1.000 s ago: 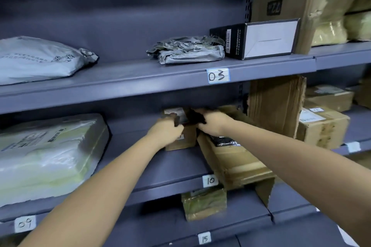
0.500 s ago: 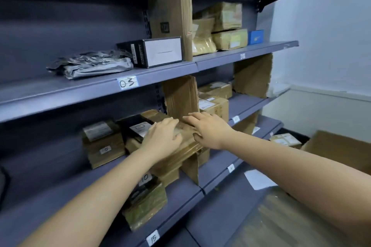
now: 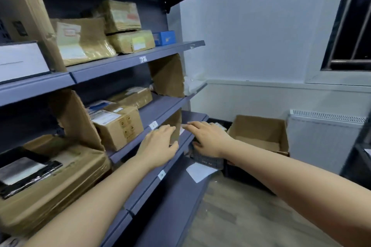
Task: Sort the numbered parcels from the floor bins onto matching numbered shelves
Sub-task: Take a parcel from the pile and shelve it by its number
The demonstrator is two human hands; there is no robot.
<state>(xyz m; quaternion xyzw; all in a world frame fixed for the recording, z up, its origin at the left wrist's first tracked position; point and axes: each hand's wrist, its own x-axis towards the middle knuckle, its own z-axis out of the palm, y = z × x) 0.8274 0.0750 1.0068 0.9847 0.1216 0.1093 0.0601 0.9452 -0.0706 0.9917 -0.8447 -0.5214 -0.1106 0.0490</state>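
- Left hand (image 3: 158, 146), near centre: fingers relaxed and loosely extended, grasping nothing, held in front of the edge of the middle shelf (image 3: 128, 147).
- Right hand (image 3: 208, 138), at 3 o'clock from the left hand and just beside it: fingers straight and spread, released, holding nothing; it hovers over the dark floor bin (image 3: 208, 159).
- Flat cardboard parcel (image 3: 50, 182), at 8 o'clock from the left hand: lies on the shelf with a black-and-white packet (image 3: 24, 172) resting on top of it.
- Upright cardboard divider (image 3: 76, 122), at 10 o'clock from the left hand: stands between the flat parcel and a labelled brown box (image 3: 118, 126).
- White shelf tags (image 3: 153, 125): fixed to the front shelf edges; their numbers are too blurred to read.
- Sheet of white paper (image 3: 199, 171), at 5 o'clock from the right hand: lies at the foot of the shelving.
- Open cardboard box (image 3: 259, 134), at 3 o'clock from the right hand: stands on the floor beside the bin, against the wall.
- Upper shelf (image 3: 128, 59), at 11 o'clock: carries tan wrapped parcels (image 3: 84, 40) and a small blue box (image 3: 164, 38).
- Radiator (image 3: 327, 118) and window (image 3: 353, 26), at 2 o'clock: on the far wall.
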